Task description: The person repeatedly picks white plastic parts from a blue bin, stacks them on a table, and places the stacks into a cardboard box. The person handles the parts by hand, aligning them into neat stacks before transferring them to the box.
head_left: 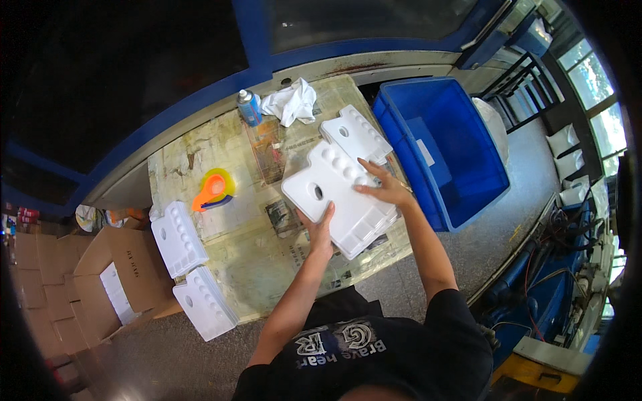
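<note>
Stained table [244, 250] | white palette stack [344, 208], dimpled, oval-holed | hands [321, 235] half-curled, gripping it

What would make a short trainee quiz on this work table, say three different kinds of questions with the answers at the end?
1. True or false: the left hand and the right hand both touch the stack of white palettes.
2. Which item stands beside the white cloth on the table?
A) a cardboard box
B) a spray can
C) an orange cup-shaped item
3. Fill in the colour: the large bin to the right of the table is ____.

Key: 1. True; 2. B; 3. blue.
</note>
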Demonstrator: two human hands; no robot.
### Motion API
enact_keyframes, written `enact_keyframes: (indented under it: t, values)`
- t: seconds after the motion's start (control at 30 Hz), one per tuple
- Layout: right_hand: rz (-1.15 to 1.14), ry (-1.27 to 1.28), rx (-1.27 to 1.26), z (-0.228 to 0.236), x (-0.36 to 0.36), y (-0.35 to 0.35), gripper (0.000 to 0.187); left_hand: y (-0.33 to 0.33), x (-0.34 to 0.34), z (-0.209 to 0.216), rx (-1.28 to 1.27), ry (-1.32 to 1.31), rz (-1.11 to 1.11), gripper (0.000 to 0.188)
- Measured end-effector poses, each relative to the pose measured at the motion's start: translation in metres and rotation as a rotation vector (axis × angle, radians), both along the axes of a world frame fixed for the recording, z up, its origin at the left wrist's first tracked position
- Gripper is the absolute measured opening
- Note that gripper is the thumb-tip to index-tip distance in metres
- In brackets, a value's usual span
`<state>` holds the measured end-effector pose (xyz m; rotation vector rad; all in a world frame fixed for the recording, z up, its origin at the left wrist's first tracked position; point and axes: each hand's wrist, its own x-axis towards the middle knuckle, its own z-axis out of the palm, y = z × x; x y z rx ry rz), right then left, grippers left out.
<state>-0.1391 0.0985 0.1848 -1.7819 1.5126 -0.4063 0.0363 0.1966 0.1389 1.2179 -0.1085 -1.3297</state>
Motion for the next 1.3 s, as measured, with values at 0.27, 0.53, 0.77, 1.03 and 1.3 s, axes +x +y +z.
enact_keyframes:
  t: [0.27,0.53,0.77,1.03,1.3]
  values:
    - [0.105,-0.143,0.436,-0.017,-0.012,-0.008,0.103,-0.005,0.004,-0.007,0.208,0.124,-0.24,0.064]
    - [0.242,0.152,-0.169,0.043,0.037,0.076,0.116,0.071,0.052,-0.058,0.068,0.219,-0.091,0.057]
    - [0.296,-0.484,-0.16,0.103,0.082,0.161,0.073,0.15,0.14,-0.068,-0.249,0.252,-0.136,0.069]
    - [0.328,-0.618,-0.138,0.109,0.136,0.214,0.043,0.242,0.174,-0.049,-0.321,0.312,-0.064,0.072]
    - [0.359,-0.666,-0.052,0.109,0.166,0.235,0.041,0.266,0.184,-0.057,-0.381,0.381,-0.056,0.074]
